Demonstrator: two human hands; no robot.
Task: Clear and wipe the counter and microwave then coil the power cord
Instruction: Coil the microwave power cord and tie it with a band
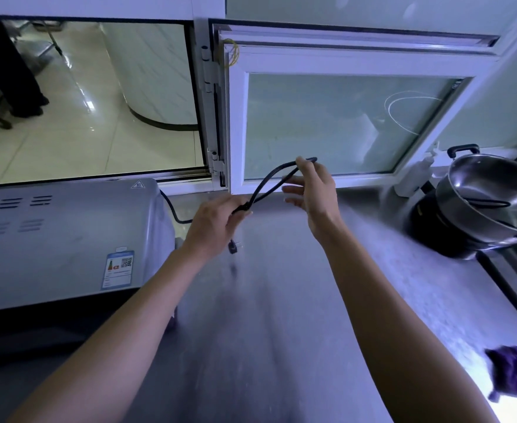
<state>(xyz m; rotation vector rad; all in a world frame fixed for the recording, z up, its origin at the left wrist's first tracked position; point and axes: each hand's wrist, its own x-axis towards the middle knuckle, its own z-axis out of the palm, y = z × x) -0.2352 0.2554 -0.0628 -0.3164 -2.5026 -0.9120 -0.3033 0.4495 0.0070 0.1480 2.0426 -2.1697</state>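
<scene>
Power cord (269, 181) held doubled above mid-counter: left hand (211, 227) pinching the gathered strands, plug (232, 247) dangling beneath; right hand (312, 190) hooking the loop's far bend, other fingers loosely spread. Risks, likely: loop slipping off, plug knocking steel, taut run tugging the microwave (62, 239) at left. Bare steel counter (281, 315), purple cloth (516, 372) near right, pots (483, 203) far right, serving window (336, 123) behind.

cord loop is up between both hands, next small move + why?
Probably bring the right hand back to the left hand to lay the loop of power cord into its grip. One loop is formed, slack runs to the microwave, and the plug dangles below.
</scene>
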